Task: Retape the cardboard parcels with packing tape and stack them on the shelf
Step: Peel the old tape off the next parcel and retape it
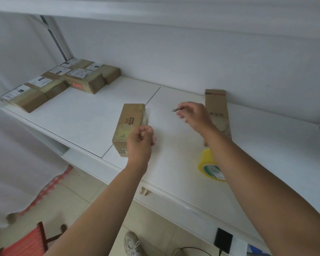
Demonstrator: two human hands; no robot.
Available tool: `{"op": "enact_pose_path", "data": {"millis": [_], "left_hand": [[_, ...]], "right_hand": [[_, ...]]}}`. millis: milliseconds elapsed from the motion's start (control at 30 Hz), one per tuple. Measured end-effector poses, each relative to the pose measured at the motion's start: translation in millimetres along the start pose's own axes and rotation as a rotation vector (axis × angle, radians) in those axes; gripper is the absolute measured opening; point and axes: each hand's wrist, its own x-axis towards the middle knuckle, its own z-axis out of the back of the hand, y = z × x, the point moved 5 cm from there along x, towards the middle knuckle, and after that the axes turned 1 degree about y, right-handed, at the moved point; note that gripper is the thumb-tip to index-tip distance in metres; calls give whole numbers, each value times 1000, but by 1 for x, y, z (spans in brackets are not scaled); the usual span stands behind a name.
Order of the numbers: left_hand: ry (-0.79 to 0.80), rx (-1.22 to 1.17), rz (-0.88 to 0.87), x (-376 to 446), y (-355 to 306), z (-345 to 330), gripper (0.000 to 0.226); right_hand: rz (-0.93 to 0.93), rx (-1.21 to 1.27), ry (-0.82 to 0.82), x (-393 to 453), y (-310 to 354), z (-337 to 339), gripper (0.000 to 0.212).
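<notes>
A white shelf (85,115) set against a white wall carries a cluster of labelled parcels (63,80) at its far left, a parcel printed "BAHA" (130,122) at the middle, another parcel (217,109) against the wall, and a yellow tape roll (210,165) near the front edge. The left hand (139,141) has its fingers curled beside the BAHA parcel; whether they pinch anything I cannot tell. The right hand (196,113) pinches a small metal object (175,109) above the shelf, over a tiled floor (78,196) with a red stool (26,242).
</notes>
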Motion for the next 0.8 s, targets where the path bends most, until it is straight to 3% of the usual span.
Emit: {"op": "enact_pose_path", "data": {"millis": [100, 200, 300, 400, 533, 667, 800], "left_hand": [[24, 10, 13, -1, 0, -4, 7], [31, 16, 21, 1, 2, -7, 4], [2, 23, 27, 3, 6, -6, 8], [-19, 31, 58, 6, 13, -2, 17], [-1, 33, 164, 8, 29, 0, 24], [-8, -2, 241, 9, 37, -2, 13], [4, -38, 279, 13, 35, 1, 6]], "right_hand": [[42, 133, -111, 3, 15, 16, 11], [-88, 424, -195, 3, 24, 13, 22], [-305, 783, -92, -3, 10, -5, 25], [-366, 895, -9, -9, 3, -4, 26], [-303, 919, 114, -11, 8, 4, 22], [-193, 656, 266, -19, 15, 6, 22], [-174, 548, 298, -29, 4, 4, 18]]}}
